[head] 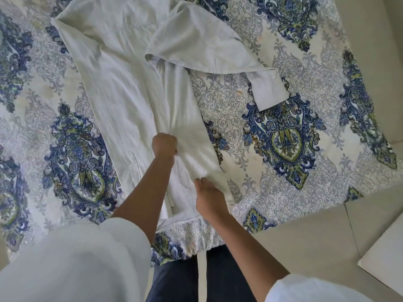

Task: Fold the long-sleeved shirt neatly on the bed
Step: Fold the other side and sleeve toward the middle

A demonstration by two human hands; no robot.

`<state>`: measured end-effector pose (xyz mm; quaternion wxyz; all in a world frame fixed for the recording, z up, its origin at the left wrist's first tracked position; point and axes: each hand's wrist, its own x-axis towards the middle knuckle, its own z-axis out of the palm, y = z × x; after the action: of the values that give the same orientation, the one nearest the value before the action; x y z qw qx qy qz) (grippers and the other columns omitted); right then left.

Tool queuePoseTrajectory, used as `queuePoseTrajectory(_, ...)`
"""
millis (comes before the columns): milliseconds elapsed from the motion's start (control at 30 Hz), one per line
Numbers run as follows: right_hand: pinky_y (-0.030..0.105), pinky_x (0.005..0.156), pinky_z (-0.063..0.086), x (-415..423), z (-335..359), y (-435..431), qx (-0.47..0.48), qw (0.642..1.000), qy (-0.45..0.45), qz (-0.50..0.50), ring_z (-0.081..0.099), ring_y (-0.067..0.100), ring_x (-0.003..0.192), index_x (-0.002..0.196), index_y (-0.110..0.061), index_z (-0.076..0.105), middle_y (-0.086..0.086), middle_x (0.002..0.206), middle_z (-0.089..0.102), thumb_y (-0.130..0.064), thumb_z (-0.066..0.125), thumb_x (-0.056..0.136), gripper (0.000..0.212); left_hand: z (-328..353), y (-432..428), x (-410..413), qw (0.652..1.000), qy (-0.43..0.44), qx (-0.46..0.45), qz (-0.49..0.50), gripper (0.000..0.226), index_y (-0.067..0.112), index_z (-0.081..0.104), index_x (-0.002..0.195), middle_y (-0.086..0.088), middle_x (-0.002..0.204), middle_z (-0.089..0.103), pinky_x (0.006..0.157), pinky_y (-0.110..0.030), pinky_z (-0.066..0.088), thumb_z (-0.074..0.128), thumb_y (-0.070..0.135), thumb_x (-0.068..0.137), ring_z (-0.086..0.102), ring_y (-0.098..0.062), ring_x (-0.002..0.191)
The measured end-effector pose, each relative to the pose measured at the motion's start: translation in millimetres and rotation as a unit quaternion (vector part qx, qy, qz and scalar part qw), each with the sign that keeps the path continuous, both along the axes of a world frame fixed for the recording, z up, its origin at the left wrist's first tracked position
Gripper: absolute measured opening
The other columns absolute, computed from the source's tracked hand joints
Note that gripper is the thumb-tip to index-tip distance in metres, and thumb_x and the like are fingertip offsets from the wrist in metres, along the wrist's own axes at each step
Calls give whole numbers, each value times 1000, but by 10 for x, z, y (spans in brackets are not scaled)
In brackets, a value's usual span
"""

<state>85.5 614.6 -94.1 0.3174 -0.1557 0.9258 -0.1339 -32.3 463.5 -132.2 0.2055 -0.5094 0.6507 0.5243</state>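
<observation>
- The shirt (pixel 122 88) lies lengthwise on the bed (pixel 272 149), its right side folded inward.
- One sleeve (pixel 207 46) bends across it, with the cuff (pixel 270 90) on the bedspread.
- The left hand (pixel 164 144) is fisted, gripping the folded strip.
- The right hand (pixel 209 198) pinches the strip's nearer end.

Pale beige floor tiles (pixel 305 247) fill the right side of the view, with a thin grout line (pixel 350 225) crossing them. A flat white board (pixel 386 267) lies on the tiles at the lower right corner, partly cut off by the frame edge. At the bottom centre stand the person's dark navy trousers (pixel 174 280) — a strip of floor shows between the legs.
</observation>
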Motion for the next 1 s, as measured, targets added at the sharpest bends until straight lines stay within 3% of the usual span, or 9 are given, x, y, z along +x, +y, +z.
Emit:
queuePoseTrajectory(200, 16, 36, 33, 93, 0, 8, 33, 999, 8, 34, 55, 12, 47, 83, -13, 68, -2, 61, 58, -7, 81, 32, 54, 92, 9, 98, 998, 38, 19, -40, 22, 10, 52, 66, -11, 70, 55, 68, -34, 51, 55, -9, 77, 55, -24, 63)
queuePoseTrajectory(267, 21, 43, 39, 121, 25, 14, 58, 997, -4, 53, 60, 17, 58, 97, -9, 64, 4, 73, 62, -9, 79, 48, 51, 95, -7, 73, 993, 14, -7, -117, 28, 8, 49, 58, -10, 65, 52, 63, -27, 50, 54, -14, 75, 53, -22, 58)
queuePoseTrajectory(367, 33, 71, 43, 187, -41, 42, 30, 995, -27, 86, 59, 27, 93, 132, -3, 38, 13, 113, 56, -9, 50, 87, 47, 45, -1, 112, 991, -2, -62, -116, 24, 7, 50, 61, -12, 69, 55, 64, -31, 53, 56, -8, 77, 57, -25, 63)
queuePoseTrajectory(500, 38, 88, 40, 88, -43, 93, 1, 999, -44, 23, 57, 25, 98, 120, -8, 47, 8, 110, 58, -35, 37, 97, 37, 99, 145, 189, 979, 11, -125, -160, 9, 8, 51, 87, -1, 74, 52, 57, -28, 39, 56, 15, 85, 50, -17, 66)
queuePoseTrajectory(633, 34, 63, 51, -115, -173, 157, -33, 996, 86, -14, 62, 25, 78, 96, -8, 61, 9, 89, 62, -15, 61, 81, 17, 68, 76, -8, 990, 32, -106, -84, 38, -3, 60, 99, -14, 83, 61, 72, -35, 47, 49, 32, 92, 62, -31, 84)
queuePoseTrajectory(700, 30, 53, 51, -247, -240, 150, -37, 993, 108, -4, 63, 25, 73, 98, -11, 64, 9, 86, 63, -10, 72, 67, 32, 89, -3, -209, 996, 65, -57, -31, 43, -7, 60, 105, -11, 78, 58, 81, -38, 50, 48, 32, 93, 59, -31, 86)
queuePoseTrajectory(800, 29, 51, 51, -444, -303, 128, -59, 992, 112, 3, 63, 26, 75, 107, -13, 64, 10, 90, 63, -6, 72, 66, 42, 96, -141, -541, 996, 72, -22, -37, 32, -3, 57, 118, 5, 70, 46, 68, -26, 49, 47, 14, 93, 52, -19, 79)
queuePoseTrajectory(933, 35, 66, 53, -557, -358, 126, -87, 995, 35, -32, 57, 29, 98, 121, -15, 55, 12, 110, 57, -4, 51, 84, 38, 32, -325, -684, 997, 38, -56, -45, 23, 16, 49, 71, 6, 68, 43, 64, -23, 52, 45, 8, 93, 54, -18, 80)
queuePoseTrajectory(1000, 31, 72, 48, -665, -355, 120, -95, 993, -20, -65, 56, 25, 102, 120, -17, 54, 7, 117, 56, -7, 44, 90, 33, 34, -333, -661, 992, 52, -85, -74, 14, 11, 52, 74, 1, 66, 50, 58, -25, 50, 53, 11, 88, 57, -19, 65)
